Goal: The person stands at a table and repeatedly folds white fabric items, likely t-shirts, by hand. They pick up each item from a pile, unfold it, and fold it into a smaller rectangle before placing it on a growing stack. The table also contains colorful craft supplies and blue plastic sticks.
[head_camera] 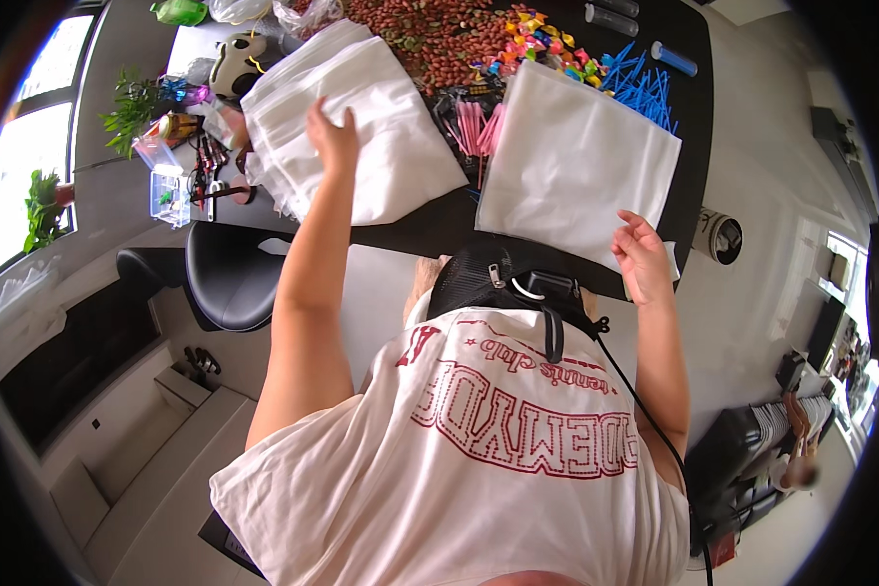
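Two groups of white, translucent plastic bags lie on a black table. My left hand (333, 135) is over the left stack of bags (403, 146), fingers apart, with nothing gripped. A separate white bag (579, 154) lies flat to the right. My right hand (641, 256) is at its lower right edge, fingers loosely bent and holding nothing; whether it touches the bag I cannot tell. Between the bags are pink plastic sticks (470, 128). Beyond them are a heap of reddish nuts or beans (439, 44), colourfully wrapped candies (538, 40) and blue plastic sticks (641, 84).
A panda figure (238, 64), a clear plastic box (170, 194) and pens or tools (206, 165) crowd the left side. Clear tubes (612, 18) lie at the back right. A black chair (231, 278) stands left, a bin (718, 236) right. Another person (795, 469) is far right.
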`<action>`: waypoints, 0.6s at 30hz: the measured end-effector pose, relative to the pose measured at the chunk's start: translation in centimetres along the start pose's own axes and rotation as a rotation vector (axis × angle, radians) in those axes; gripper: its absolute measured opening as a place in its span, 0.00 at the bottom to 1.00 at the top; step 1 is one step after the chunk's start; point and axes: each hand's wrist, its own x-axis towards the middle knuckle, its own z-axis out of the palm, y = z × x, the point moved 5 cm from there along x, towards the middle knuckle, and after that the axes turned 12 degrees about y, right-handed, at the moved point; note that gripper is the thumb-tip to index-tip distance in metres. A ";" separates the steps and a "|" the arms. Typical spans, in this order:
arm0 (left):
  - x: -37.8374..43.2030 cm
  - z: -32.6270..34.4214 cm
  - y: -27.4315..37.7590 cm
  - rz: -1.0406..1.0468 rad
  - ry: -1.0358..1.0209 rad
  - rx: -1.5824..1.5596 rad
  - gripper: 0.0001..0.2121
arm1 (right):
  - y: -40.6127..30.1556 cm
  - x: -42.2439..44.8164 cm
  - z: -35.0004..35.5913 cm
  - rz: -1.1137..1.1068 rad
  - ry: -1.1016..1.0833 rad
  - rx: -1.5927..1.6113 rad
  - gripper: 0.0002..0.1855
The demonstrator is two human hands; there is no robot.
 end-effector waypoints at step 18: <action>3.5 -4.6 -11.4 -0.383 -0.137 0.698 0.11 | 1.0 0.7 -1.2 0.068 0.054 -0.024 0.12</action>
